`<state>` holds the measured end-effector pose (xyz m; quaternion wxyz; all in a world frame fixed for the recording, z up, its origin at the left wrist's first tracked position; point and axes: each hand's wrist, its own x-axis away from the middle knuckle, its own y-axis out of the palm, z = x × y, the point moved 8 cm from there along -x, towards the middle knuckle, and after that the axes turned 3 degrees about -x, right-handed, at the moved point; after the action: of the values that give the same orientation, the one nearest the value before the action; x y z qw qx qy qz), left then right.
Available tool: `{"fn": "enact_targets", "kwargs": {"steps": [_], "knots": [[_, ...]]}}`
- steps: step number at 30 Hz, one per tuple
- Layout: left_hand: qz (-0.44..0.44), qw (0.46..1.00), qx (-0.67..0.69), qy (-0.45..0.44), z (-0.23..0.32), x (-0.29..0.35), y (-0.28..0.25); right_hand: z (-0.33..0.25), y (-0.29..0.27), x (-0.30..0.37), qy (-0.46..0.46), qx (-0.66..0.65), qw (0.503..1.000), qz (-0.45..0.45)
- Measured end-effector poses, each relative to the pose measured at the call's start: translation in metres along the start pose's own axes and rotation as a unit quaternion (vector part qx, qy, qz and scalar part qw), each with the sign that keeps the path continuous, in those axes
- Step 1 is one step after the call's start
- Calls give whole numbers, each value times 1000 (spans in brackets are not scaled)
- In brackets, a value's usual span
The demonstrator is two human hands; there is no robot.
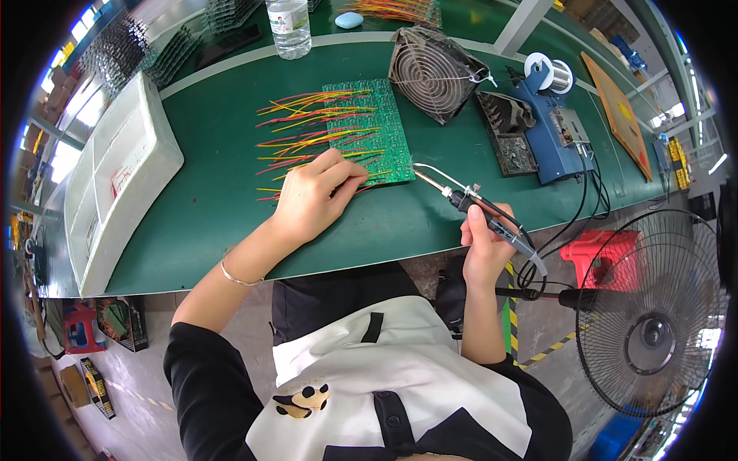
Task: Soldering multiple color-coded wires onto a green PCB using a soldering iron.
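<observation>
A green panel of circuit boards (393, 138) lies on the bench, with rows of red and yellow wires (296, 141) reaching out past its left side. My left hand (317, 192) is closed in a pinch over the nearest wires, by the panel's near edge; a wire runs from its fingertips onto the board. The exact grip is partly hidden by the fingers. In my right hand (487, 238) is a soldering iron (463, 201) with a thin solder feed tube along it. The iron's tip points left, just off the panel's near right corner.
A white foam tray (146, 165) stands at left. Behind the panel are a water bottle (290, 31) and a boxed fan (438, 73). At right sit a blue soldering station (550, 131), a solder spool (550, 74) and a dark metal holder (507, 134). A floor fan (653, 330) stands beside the bench.
</observation>
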<state>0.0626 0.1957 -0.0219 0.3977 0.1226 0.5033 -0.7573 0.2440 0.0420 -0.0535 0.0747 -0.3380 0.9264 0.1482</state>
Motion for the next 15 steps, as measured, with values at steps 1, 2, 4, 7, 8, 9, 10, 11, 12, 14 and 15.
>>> {"fn": "enact_targets", "kwargs": {"steps": [1,2,4,7,8,9,10,11,12,14,15], "knots": [[-1,1000,-3,-4,0,1,-1,0,2,0,0,0,1000,-1],[-2,1000,-6,-9,-1,1,-1,0,4,0,-5,4,1000,3],[4,1000,-5,-12,-1,2,-1,-1,4,0,-11,8,1000,6],[8,1000,0,-13,0,0,-3,0,3,0,3,-2,1000,-6],[7,1000,3,-12,0,0,-4,1,4,1,6,-6,1000,-11],[7,1000,2,-13,0,0,-4,2,5,2,9,-10,1000,-16],[7,1000,4,-12,0,0,-3,2,5,2,9,-11,1000,-17],[7,1000,5,-12,0,0,-3,2,5,3,6,-7,1000,-17],[7,1000,5,-12,0,0,-3,2,5,3,3,-4,1000,-17],[8,1000,5,-12,0,0,-3,2,5,2,2,-3,1000,-20],[8,1000,5,-13,0,0,-3,2,6,2,1,-1,1000,-22]]}}
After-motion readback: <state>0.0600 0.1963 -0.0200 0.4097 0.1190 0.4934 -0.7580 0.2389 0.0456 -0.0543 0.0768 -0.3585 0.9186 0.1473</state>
